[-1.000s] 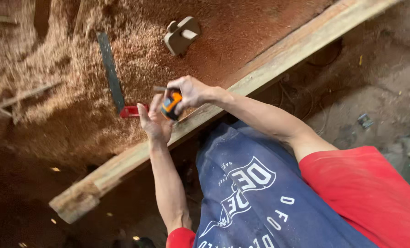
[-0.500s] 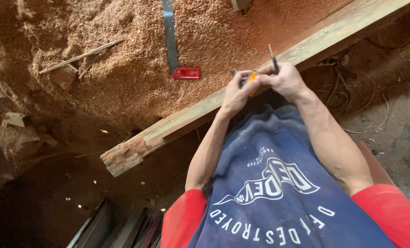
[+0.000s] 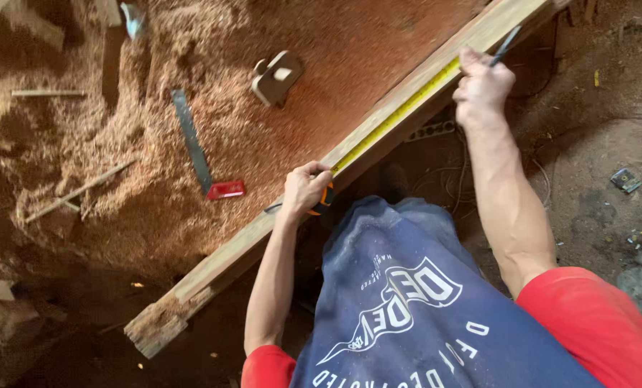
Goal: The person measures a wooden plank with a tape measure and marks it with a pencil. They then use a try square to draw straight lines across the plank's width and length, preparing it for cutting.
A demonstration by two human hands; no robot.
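Tape measure (image 3: 322, 199) case gripped in left hand (image 3: 304, 188) on plank (image 3: 249, 241); yellow blade (image 3: 396, 115) runs toward 1 o'clock, where right hand (image 3: 482, 88) pinches pencil (image 3: 505, 44).

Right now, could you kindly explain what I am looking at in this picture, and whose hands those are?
This is one view from a camera worn on a person's head, looking down at their own two bare hands. The left hand grips an orange tape measure case against a long wooden plank. Its yellow tape runs along the plank to the right hand, which holds a dark pencil at the tape. Beyond the plank lies sawdust, with a red-handled square and a small wooden block resting on it.
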